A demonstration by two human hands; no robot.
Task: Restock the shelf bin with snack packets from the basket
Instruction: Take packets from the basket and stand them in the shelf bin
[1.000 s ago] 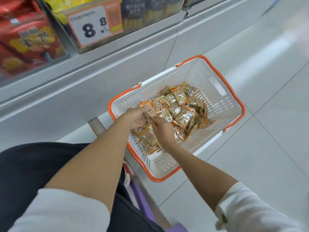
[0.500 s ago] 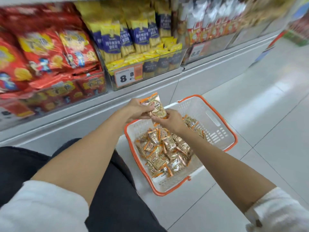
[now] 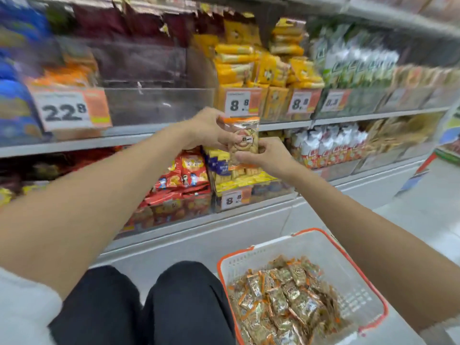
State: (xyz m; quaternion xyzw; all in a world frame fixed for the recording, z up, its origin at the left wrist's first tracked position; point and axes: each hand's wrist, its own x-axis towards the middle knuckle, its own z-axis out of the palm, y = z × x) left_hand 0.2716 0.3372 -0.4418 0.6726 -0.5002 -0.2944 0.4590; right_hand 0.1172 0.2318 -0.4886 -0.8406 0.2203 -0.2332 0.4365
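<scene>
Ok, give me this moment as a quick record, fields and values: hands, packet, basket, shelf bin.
left grip: pinches the packet's upper part
right grip: pinches the packet's lower part
packet: upright, in front of the shelf
basket: on the floor, lower right, many packets inside
shelf bin: clear, beside the 22.8 tag, packet not in it

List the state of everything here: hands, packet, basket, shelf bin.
Orange-edged clear snack packet: upright, held in mid-air.
Left hand: grips its upper side.
Right hand: pinches its lower side.
White plastic basket with orange rim: on the floor, holds many packets.
Clear plastic shelf bin: looks empty, though blurred.
</scene>
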